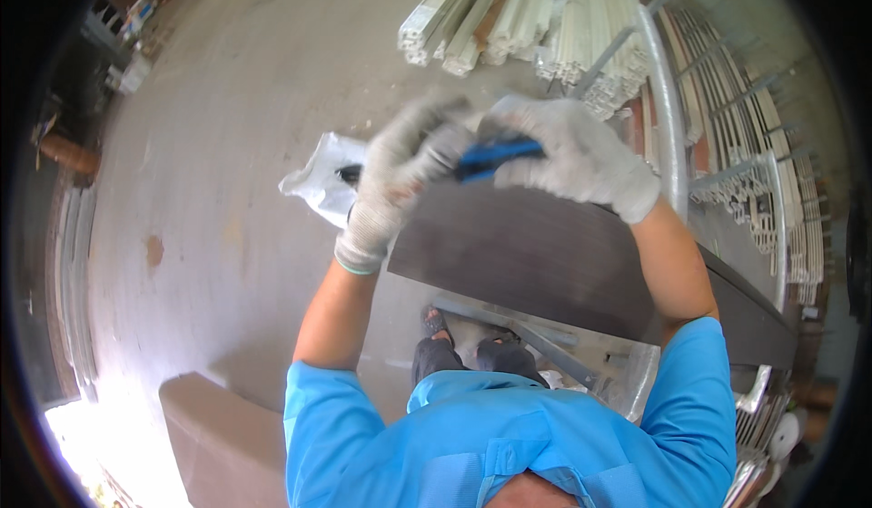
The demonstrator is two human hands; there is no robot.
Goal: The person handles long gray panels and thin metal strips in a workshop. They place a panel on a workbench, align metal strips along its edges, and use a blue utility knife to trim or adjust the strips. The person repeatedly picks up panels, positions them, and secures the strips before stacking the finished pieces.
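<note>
Both my hands wear pale knitted gloves and are raised over the end of a dark brown board (522,254). In my right hand (581,149) the fingers wrap round a blue and black object (498,156); motion blurs it too much to tell its kind. Close to its left end is my left hand (404,172), thumb and fingers curled together. Whatever the left fingers hold is smeared and cannot be made out. Just left of that wrist is a white plastic bag (327,177) with something black at it, partly hidden behind the glove.
Bundles of pale long profiles (527,18) lie on the floor ahead. A metal rack (670,99) with stacked strips stands to the right. A brown block-shaped piece (222,444) is at the lower left. Long bars (77,272) lean along the left side.
</note>
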